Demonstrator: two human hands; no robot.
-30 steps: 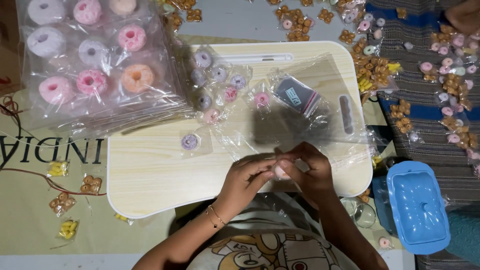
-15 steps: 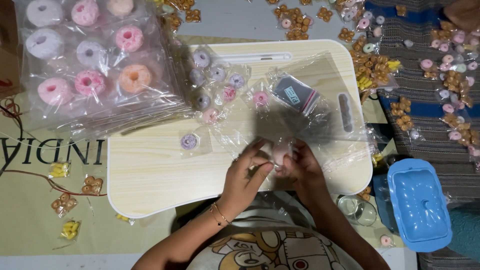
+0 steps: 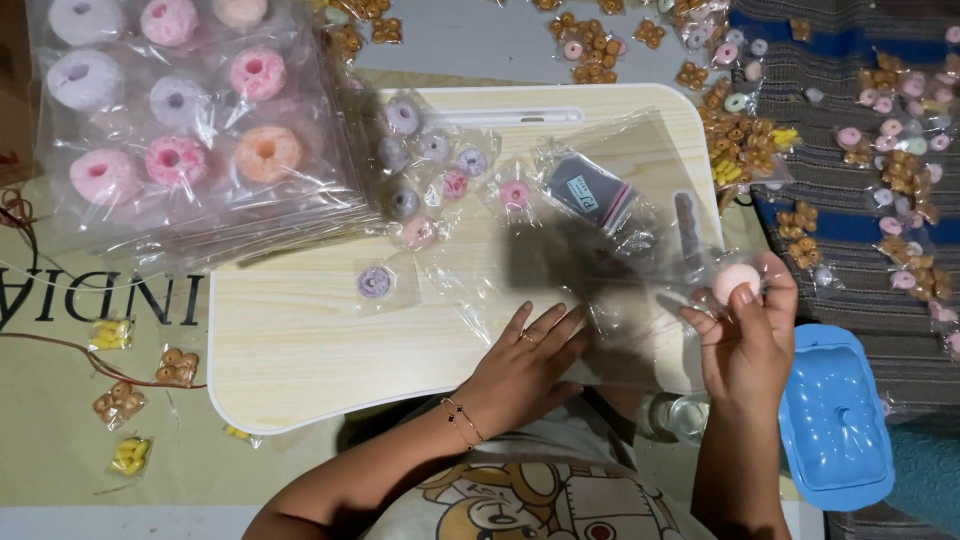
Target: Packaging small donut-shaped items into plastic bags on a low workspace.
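clear bagged rings (image 3: 190, 130) far-left, dark packet (image 3: 590, 192)

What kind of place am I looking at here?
Probably a home craft-packing spot on the floor: a small lap table, stacks of clear bags of pastel rings, and tiny packets strewn over a striped mat.

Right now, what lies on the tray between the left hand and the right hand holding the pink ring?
In the head view, only crinkled clear plastic bags lie between the left hand and the right hand holding the pink ring.

Home craft-packing spot on the floor, wooden lap desk (image 3: 300, 350), striped rug (image 3: 850, 210), scattered bagged trinkets (image 3: 740, 140)
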